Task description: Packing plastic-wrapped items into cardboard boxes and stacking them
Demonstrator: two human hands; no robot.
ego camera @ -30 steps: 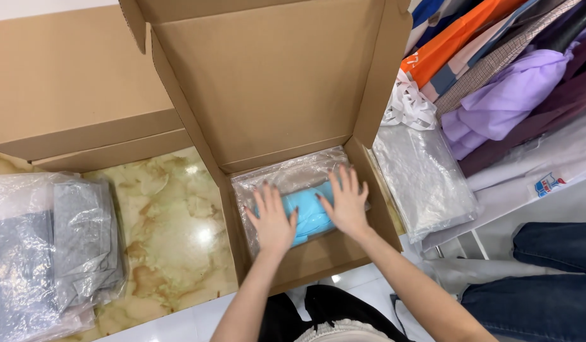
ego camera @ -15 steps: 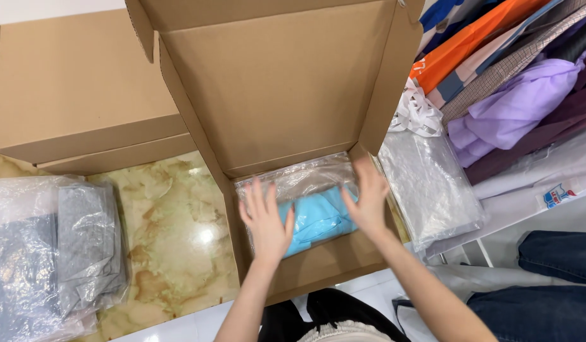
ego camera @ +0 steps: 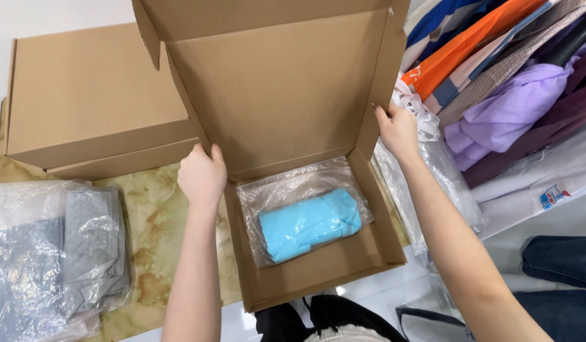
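Centrally, we see an open cardboard mailer box (ego camera: 286, 107) with its lid raised toward 12 o'clock and its tray toward 6 o'clock. At 10 o'clock of it lies a closed cardboard box (ego camera: 90, 101), resting on a marbled tabletop (ego camera: 160, 240). At 2 o'clock, well apart from the tray, we note a heap of folded garments (ego camera: 508, 82) in orange, lilac, blue and dark purple. At 8 o'clock sit clear bags of grey fabric (ego camera: 52, 259); at 3 o'clock, just beside the box wall, lies another clear plastic bag (ego camera: 432, 171).

Inside the tray, flat on its floor, we find a clear pouch (ego camera: 302, 212) holding a folded light-blue cloth (ego camera: 309, 223); neither hand touches it.

Our left hand (ego camera: 202, 177) is curled at the 9 o'clock side flap, where lid meets tray, fingers folded over the cardboard edge and gripping it. Our right hand (ego camera: 397, 130) is at the 3 o'clock side flap, partly closed, with the fingertips pinching the flap's outer edge and the thumb along it. Both forearms run in from 6 o'clock, flanking the tray; the left one crosses over the tabletop, the right one over the plastic bag.
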